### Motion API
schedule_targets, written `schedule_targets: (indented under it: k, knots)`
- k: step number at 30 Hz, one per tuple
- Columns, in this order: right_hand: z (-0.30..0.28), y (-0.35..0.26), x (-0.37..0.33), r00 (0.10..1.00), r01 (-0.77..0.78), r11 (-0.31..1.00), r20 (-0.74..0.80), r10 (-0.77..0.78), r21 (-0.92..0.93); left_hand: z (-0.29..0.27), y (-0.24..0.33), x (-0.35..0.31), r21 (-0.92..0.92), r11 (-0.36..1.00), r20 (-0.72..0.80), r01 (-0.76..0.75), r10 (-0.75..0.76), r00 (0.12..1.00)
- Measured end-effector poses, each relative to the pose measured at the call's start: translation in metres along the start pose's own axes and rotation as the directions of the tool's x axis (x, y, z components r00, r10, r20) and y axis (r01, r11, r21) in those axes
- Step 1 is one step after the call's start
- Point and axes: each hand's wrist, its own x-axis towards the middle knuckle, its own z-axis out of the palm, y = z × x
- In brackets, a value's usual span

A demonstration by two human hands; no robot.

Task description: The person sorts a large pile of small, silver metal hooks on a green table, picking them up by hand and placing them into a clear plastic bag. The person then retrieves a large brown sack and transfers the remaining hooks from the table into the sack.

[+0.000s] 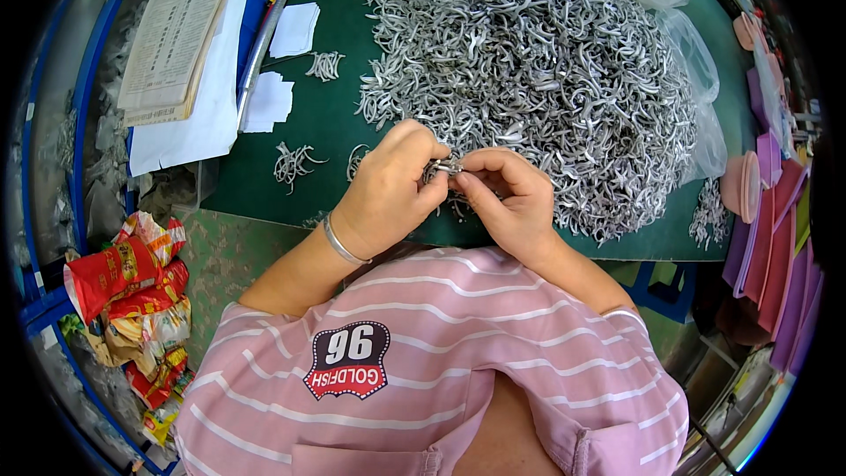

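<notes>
My left hand (388, 178) and my right hand (511, 198) meet at the near edge of a big heap (529, 70) of small curved silvery pieces. Between their fingertips is a little bunch of these curved silvery pieces (448, 166); both hands are closed in a pinch on it. Exactly how many pieces they hold is too small to tell. A metal bangle (344, 242) circles my left wrist. Left of my left hand lies a small loose cluster (295, 165) of the same pieces. Farther back, a neat row (325, 66) of them lies by some white paper slips.
The green tabletop (251, 198) carries white paper slips (294, 31), a ruler-like strip (251, 79) and printed sheets (176, 26) at the left. Clear plastic bags (701, 92) edge the heap. Pink and purple bins (784, 256) stand right; red packets (123, 273) hang left.
</notes>
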Motion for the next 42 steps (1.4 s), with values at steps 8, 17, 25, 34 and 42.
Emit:
schedule_targets:
  k: [8, 17, 25, 34, 42]
  knots:
    - [-0.003, -0.007, 0.001, 1.0, -0.026, 0.999, 0.01, 0.026, 0.023, 0.0, 0.003, 0.001, -0.011, 0.997, -0.043, -0.072, 0.072, 0.996]
    - [-0.009, -0.014, 0.014, 0.967, 0.225, 0.937, -0.058, -0.249, -0.268, 0.004, -0.006, 0.017, 0.091, 0.985, -0.102, -0.147, 0.156, 0.982]
    - [-0.015, -0.016, 0.006, 0.956, 0.25, 0.93, -0.082, -0.281, -0.27, -0.051, -0.027, -0.008, 0.264, 0.961, -0.248, 0.079, -0.012, 0.969]
    - [-0.008, -0.02, 0.006, 0.969, 0.238, 0.92, 0.014, -0.247, -0.312, -0.081, -0.064, -0.059, 0.509, 0.697, -0.328, 0.505, -0.386, 0.862]
    - [-0.014, -0.018, -0.001, 0.975, 0.205, 0.932, -0.023, -0.222, -0.3, -0.053, -0.076, -0.031, 0.443, 0.834, -0.3, 0.33, -0.208, 0.931]
